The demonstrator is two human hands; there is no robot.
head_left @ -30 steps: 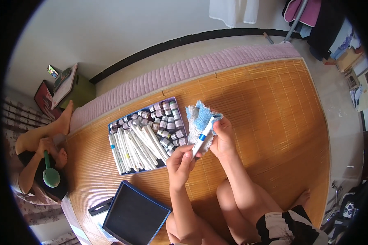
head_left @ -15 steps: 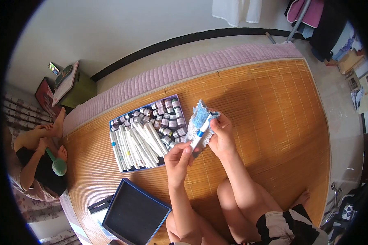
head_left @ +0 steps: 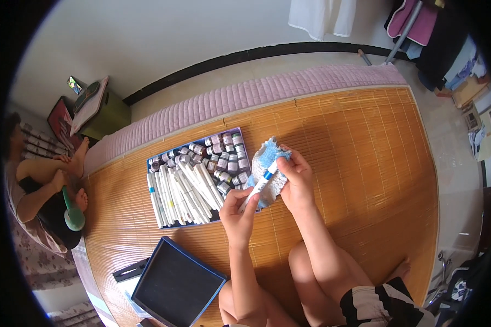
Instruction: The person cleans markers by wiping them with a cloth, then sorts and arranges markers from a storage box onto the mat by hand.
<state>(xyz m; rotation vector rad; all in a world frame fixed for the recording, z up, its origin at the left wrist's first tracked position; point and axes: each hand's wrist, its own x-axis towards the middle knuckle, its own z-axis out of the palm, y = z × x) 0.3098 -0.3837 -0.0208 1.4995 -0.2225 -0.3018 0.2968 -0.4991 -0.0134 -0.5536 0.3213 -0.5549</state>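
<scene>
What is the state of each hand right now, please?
Left hand: closed, holding the white marker by its lower end.
Right hand: closed, holding the blue-and-white cloth, with the marker's upper end at its thumb.

The tray point(head_left: 245, 148) lies on the mat point(head_left: 360, 163), left of the cloth point(head_left: 268, 155); it contains pens point(head_left: 183, 196) (bottles point(head_left: 222, 163) behind). The box point(head_left: 177, 283) lies before it.

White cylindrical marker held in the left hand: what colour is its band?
The white cylindrical marker has a blue band, best seen in the head view.
</scene>
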